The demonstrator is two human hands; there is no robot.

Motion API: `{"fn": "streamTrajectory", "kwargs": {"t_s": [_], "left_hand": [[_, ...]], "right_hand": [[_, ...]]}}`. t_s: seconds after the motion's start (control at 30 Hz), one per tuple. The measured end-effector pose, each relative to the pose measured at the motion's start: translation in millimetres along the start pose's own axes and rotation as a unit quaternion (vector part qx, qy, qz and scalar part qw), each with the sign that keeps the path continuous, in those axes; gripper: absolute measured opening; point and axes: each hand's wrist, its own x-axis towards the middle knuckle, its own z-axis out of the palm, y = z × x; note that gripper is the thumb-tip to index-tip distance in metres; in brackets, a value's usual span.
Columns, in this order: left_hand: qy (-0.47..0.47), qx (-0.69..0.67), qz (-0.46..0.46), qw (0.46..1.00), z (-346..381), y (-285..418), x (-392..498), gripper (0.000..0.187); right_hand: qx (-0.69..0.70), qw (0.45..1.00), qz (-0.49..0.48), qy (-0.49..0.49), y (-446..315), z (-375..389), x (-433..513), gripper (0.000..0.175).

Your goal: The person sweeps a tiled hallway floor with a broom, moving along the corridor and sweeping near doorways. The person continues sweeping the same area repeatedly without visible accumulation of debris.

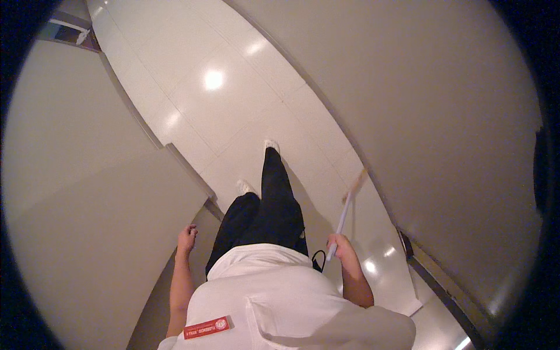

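Observation:
My right hand (343, 247) grips the pale, thin handle (344, 216) of a broom near its upper end. The broom's tan bristle head (355, 184) slants down to the floor, close to the base of the right wall. Hanging at my left side, my left hand (187, 237) holds nothing that I can see. Its fingers are loosely bent, and a wall corner lies beyond them. Between the hands are my white shirt (280, 288) with a red name badge, and my black trousers (273, 205).
Glossy pale tiles (245, 109) cover the corridor floor, with bright light reflections. Beige walls run along the left (78, 131) and right (420, 109). A doorway or recess (72, 33) shows at the far left, and a door frame (437, 280) stands at the lower right.

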Motion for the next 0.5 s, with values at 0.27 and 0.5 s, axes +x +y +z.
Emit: {"fn": "streamTrajectory", "kwargs": {"t_s": [0.27, 0.5], "left_hand": [[0.049, -0.072, 0.096, 0.992, -19.3, 161.3, -14.3, 0.028], [0.031, -0.029, 0.087, 0.995, -29.3, 211.2, -24.0, 0.026]], "right_hand": [[0.065, 0.927, 0.041, -0.368, -96.7, 232.1, 123.3, 0.008], [-0.061, 0.933, 0.007, -0.355, -142.5, 442.7, 87.6, 0.017]]}}
